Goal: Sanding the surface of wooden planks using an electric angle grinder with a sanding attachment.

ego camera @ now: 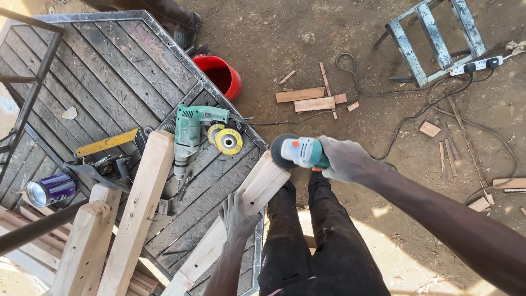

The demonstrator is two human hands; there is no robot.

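My right hand [346, 159] grips a teal and white angle grinder [298, 152], its dark disc held just beyond the far end of a pale wooden beam [257, 189]. The beam lies at a slant over the edge of a metal-framed plank table [120, 66]. My left hand [236, 216] presses down on the beam about halfway along, fingers spread over its top. My dark trousers show below the grinder.
A green power drill [189, 131] and yellow sanding discs [227, 141] lie on the table, with a yellow square [107, 142], a purple can [52, 189] and more wooden beams [137, 208]. A red bucket [222, 74], wood offcuts [309, 98], cables, a power strip [475, 65] and a metal frame [433, 38] sit on the dirt ground.
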